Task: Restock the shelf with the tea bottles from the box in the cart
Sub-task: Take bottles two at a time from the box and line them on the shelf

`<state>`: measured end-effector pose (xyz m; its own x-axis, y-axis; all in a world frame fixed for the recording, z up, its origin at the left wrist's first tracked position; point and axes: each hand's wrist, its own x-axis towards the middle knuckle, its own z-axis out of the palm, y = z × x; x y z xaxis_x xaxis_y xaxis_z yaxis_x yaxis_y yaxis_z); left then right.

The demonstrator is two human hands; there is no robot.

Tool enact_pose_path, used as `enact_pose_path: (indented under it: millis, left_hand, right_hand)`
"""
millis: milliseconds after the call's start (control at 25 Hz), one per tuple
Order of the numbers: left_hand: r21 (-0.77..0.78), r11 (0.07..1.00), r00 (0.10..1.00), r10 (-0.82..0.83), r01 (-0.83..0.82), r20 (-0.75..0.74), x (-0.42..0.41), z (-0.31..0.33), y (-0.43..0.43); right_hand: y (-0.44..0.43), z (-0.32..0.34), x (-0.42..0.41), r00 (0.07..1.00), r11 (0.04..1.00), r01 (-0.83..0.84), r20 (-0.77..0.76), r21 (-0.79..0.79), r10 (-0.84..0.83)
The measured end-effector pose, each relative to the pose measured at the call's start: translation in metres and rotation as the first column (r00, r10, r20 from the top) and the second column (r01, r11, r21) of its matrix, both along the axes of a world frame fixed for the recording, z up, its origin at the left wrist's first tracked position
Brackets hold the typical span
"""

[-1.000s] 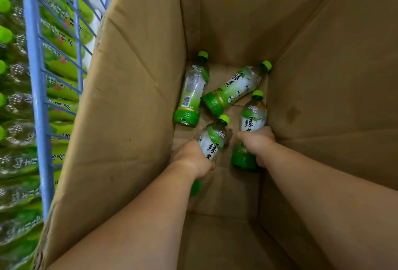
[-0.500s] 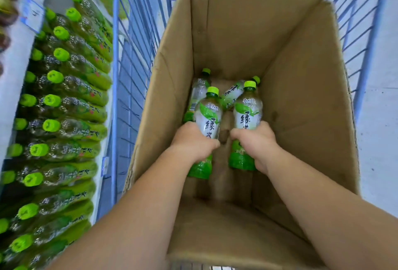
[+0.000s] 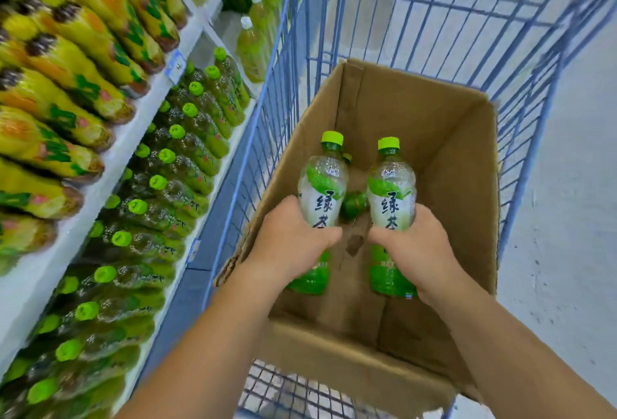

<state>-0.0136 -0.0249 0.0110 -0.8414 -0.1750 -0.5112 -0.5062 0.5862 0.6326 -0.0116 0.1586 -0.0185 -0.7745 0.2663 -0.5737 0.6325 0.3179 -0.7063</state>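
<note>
My left hand (image 3: 293, 241) grips a green tea bottle (image 3: 322, 184) round its middle, held upright over the open cardboard box (image 3: 460, 158). My right hand (image 3: 414, 245) grips a second green tea bottle (image 3: 392, 184) the same way, just to the right. Both have lime caps and white-green labels. Between them, low in the box, parts of other bottles (image 3: 354, 204) show. The box sits in a blue wire cart (image 3: 417, 27). On the left, the lower shelf (image 3: 110, 164) carries rows of the same tea bottles (image 3: 173, 158).
The upper shelf holds yellow-labelled bottles (image 3: 66, 61) with dark caps. Larger pale-capped bottles (image 3: 253, 37) stand farther along the lower shelf. The cart's blue side (image 3: 253, 138) stands between box and shelf. Pale floor (image 3: 567, 218) lies to the right.
Both hands have lifted their bottles from the bottom of the box up to about its rim. The view has risen and swung back, showing the shelves and the cart.
</note>
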Motion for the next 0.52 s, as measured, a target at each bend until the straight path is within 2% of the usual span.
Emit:
enact_pose_path:
  millis: [280, 520]
  left_hand:
    - [0.092, 0.969, 0.953, 0.241, -0.227, -0.184, 0.052, 0.069, -0.004]
    - [0.102, 0.871, 0.833, 0.490, -0.481, -0.255, 0.095, 0.106, -0.056]
  right_hand:
    - [-0.005, 0.075, 0.008, 0.938, 0.947, -0.321, -0.139, -0.008, 0.317]
    - [-0.055, 0.116, 0.012, 0.826, 0.838, -0.544, -0.210, -0.049, 0.524]
